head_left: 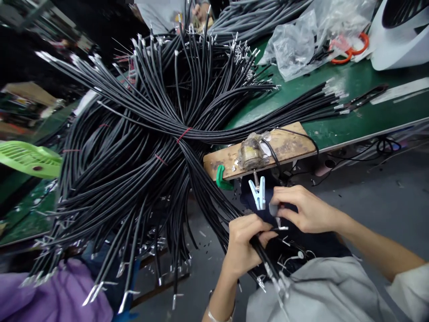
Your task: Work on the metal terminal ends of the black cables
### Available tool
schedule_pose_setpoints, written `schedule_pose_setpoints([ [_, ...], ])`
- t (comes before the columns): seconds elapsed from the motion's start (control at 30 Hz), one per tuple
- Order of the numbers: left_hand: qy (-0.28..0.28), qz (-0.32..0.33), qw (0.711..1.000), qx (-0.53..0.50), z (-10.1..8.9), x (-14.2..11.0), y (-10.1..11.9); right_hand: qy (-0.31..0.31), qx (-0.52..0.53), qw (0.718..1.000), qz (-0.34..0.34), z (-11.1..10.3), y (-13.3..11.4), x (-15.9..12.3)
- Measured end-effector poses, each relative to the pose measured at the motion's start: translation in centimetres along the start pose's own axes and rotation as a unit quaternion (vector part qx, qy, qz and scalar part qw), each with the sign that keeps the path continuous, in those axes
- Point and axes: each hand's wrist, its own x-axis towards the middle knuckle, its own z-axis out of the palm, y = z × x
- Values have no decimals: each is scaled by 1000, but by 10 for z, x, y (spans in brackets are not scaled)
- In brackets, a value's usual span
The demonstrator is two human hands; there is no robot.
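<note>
A bundle of black cables (214, 203) runs down from a red tie (184, 134) to the person's lap, its lower end closed in the left hand (246, 239). The stripped, silvery ends (275, 279) hang below that hand, over grey clothing. The fingers of the right hand (303, 208) are pinched on a small grey piece (274, 209), just beside a pale wire end (282, 228) that sticks out near the left fingertips; what the grey piece is cannot be told.

Above the hands, a light blue clothespin (258, 194) hangs at the metal shaft (256, 176) of a device wrapped in clear plastic (251, 154). The device sits on a wooden board (291, 147), with a green clamp (221, 178) at the board's near edge.

The board lies on the green surface (355, 78). To its left spreads a large heap of black cables (117, 174), and further cables fan out over the board's far side. Beyond lie a dark hand tool (368, 96), clear plastic bags (295, 44), orange-handled scissors (350, 48) and grey cables (258, 15). A purple garment (56, 295) shows at the lower left, and another person's hand (200, 11) at the top.
</note>
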Motion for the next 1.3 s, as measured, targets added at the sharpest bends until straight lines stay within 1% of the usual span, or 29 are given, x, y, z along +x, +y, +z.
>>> schedule_pose_setpoints([
  [0.07,21,-11,999,-23,-2,-1,3,74,54,996,2,7,7,-6],
  [0.13,32,-32,999,-16,-4,-3,5,135,132,982,4,18,13,-14],
  [0.2,33,-48,998,4,-3,-3,7,160,186,969,-21,32,13,-21],
  [0.23,33,-52,998,13,-2,-3,7,165,193,966,-39,40,12,-22],
  [0.27,36,-55,998,20,0,-3,8,175,187,965,-54,49,10,-23],
  [0.33,50,-64,996,36,3,-3,9,226,148,960,-68,62,4,-22],
  [0.4,64,-84,993,54,4,-3,9,288,90,950,-75,68,-1,-19],
  [0.43,64,-97,991,59,2,-2,9,298,63,949,-81,67,-3,-17],
  [0.47,52,-109,991,59,-1,-2,10,284,46,954,-87,64,-5,-16],
  [0.5,26,-110,992,53,-6,-1,10,248,48,963,-96,60,-6,-14],
  [0.53,-13,-99,994,37,-12,0,10,195,72,973,-104,56,-7,-13],
  [0.57,-59,-73,996,12,-18,2,10,135,120,977,-111,53,-7,-13],
  [0.6,-99,-38,994,-22,-24,4,10,82,189,973,-109,52,-7,-12],
  [0.63,-122,-7,991,-59,-29,7,10,42,274,956,-96,53,-6,-11],
  [0.67,-131,16,987,-92,-33,9,10,17,365,928,-69,55,-5,-11],
  [0.73,-108,26,985,-134,-36,12,10,-17,508,861,16,62,0,-10],
  [0.77,-89,19,986,-141,-35,13,9,-30,544,836,60,65,3,-9],
  [0.8,-70,9,988,-138,-32,13,9,-42,556,825,96,65,7,-8],
  [0.83,-51,-4,990,-131,-29,12,9,-51,549,825,121,64,11,-6],
  [0.9,-14,-32,993,-112,-22,9,8,-50,513,844,151,55,18,0],
  [0.93,-1,-45,993,-105,-20,8,8,-35,498,852,158,49,21,3],
  [0.97,9,-53,993,-102,-18,7,8,-12,487,858,164,43,22,8],
  [1.03,26,-55,992,-113,-15,6,7,48,484,858,166,33,22,18],
  [1.1,52,-42,988,-137,-15,7,7,86,498,848,156,30,19,29],
  [1.17,94,-32,982,-162,-15,8,6,76,529,833,139,32,13,38],
  [1.23,128,-37,976,-175,-14,9,4,68,562,815,122,37,8,44],
  [1.3,132,-55,975,-171,-12,11,3,84,589,796,111,43,5,46],
])
